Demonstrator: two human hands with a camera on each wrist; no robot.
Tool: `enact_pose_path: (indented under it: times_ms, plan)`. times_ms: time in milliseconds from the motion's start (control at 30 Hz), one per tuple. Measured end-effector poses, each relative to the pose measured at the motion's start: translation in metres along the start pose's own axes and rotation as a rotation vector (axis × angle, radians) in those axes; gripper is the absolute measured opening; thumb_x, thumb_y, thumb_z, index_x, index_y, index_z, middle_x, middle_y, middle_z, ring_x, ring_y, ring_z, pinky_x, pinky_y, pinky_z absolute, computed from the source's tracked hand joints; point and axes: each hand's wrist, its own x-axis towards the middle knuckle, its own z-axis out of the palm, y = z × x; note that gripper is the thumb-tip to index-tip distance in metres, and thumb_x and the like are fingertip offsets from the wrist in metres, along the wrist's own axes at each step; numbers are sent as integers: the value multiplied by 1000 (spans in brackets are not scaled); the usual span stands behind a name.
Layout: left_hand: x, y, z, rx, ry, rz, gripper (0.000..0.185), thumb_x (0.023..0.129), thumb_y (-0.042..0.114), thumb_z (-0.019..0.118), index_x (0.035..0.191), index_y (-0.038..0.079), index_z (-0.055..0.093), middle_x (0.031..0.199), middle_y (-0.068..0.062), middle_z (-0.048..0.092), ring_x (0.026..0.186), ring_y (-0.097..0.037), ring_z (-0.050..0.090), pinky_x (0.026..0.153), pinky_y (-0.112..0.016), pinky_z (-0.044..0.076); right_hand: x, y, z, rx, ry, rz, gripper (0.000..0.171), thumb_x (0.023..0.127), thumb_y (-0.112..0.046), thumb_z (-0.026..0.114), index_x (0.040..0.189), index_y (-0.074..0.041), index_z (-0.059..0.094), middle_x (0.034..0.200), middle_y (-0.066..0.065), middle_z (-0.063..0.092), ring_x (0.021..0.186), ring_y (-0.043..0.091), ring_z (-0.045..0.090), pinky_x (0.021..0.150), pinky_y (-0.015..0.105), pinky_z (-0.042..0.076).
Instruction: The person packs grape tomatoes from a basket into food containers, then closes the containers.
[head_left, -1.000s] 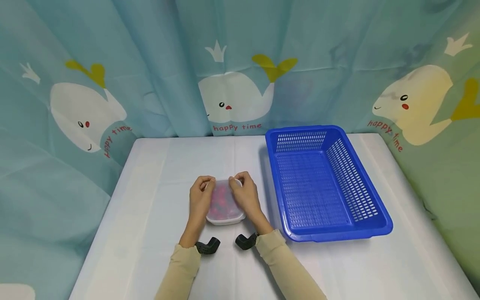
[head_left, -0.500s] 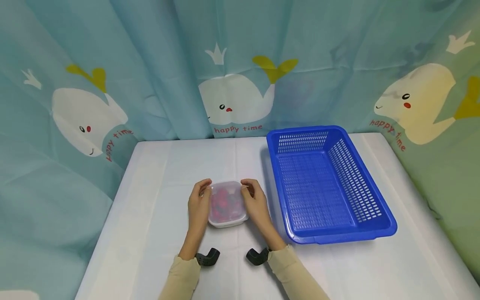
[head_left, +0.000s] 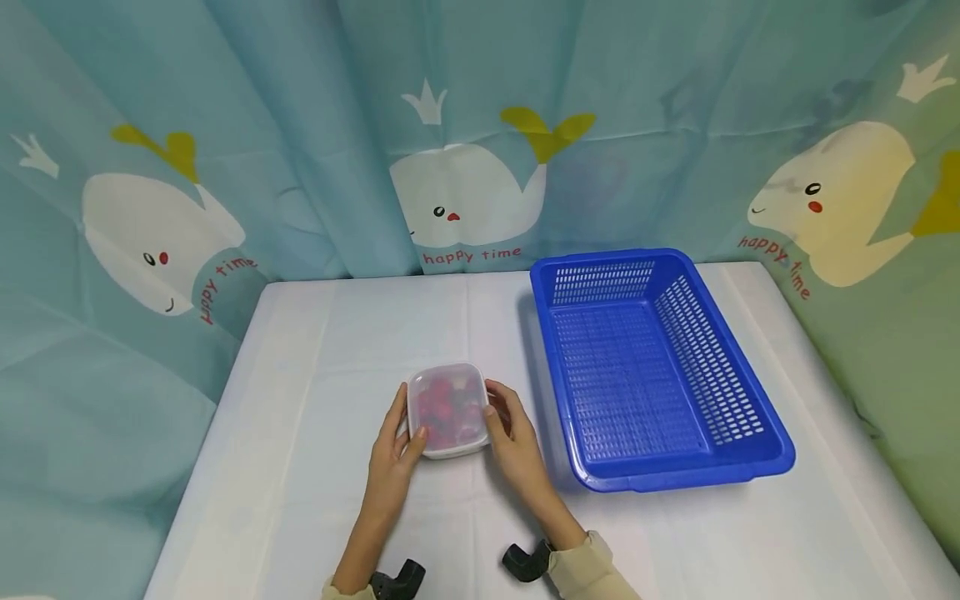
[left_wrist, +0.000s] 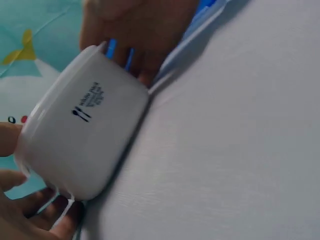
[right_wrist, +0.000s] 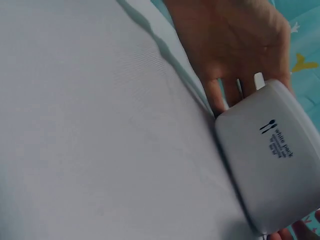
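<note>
A square white food container [head_left: 448,412] with a translucent lid sits near the middle of the table, red and dark shapes showing dimly through the lid. My left hand [head_left: 392,467] holds its left side, thumb over the front left corner of the lid. At the opposite side my right hand [head_left: 517,446] grips it, thumb at the lid's edge and fingers along the wall. Dark print marks the white front wall of the container [left_wrist: 95,130] in the left wrist view. The undersides of the hands' fingers are partly hidden in the head view.
A blue plastic basket [head_left: 566,417] with slotted walls stands on the right of the white-covered table [head_left: 315,467], close to my right hand. A whale-print curtain [head_left: 300,167] hangs behind the table and along its sides.
Both hands have slid from the far corners of the lid down to the container's sides, nearer to me. The container has turned slightly and shifted a little.
</note>
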Motion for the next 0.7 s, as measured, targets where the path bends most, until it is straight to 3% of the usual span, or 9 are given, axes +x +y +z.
enact_pose_path:
  times_ms: [167,267,400,533,700]
  plan:
    - [-2,1,1,43,9,3,71,108,18,57,168,13,19,175,-14,17,161,-36,20,112,-4,36,-2,2,1,-15,3,-23,42,109,-9,52,151,-6,49,150,20,56,139,37,55,115,40,50]
    - [-2,2,3,76,33,12,71,107,20,59,167,12,21,174,-16,21,160,-37,25,120,-22,40,-2,1,1,-9,10,-25,43,109,-12,52,152,-6,49,151,20,56,140,37,55,117,43,48]
    - [-1,3,6,125,20,18,81,104,22,66,168,12,18,173,-16,22,160,-38,24,126,-48,30,-7,-1,1,10,-16,-13,54,107,-16,58,157,-4,41,156,22,51,145,40,50,123,53,40]
    - [-2,2,8,191,0,27,94,98,22,74,168,12,13,173,-16,20,159,-37,25,127,-51,28,-15,-1,4,-32,-67,-12,73,103,-20,67,163,-4,29,164,23,39,151,41,41,127,53,30]
    - [-4,1,10,226,0,29,97,97,22,76,169,12,12,173,-17,19,159,-41,24,127,-55,29,-18,0,9,-106,-51,-72,76,102,-20,68,163,-1,27,165,25,36,151,41,40,125,55,33]
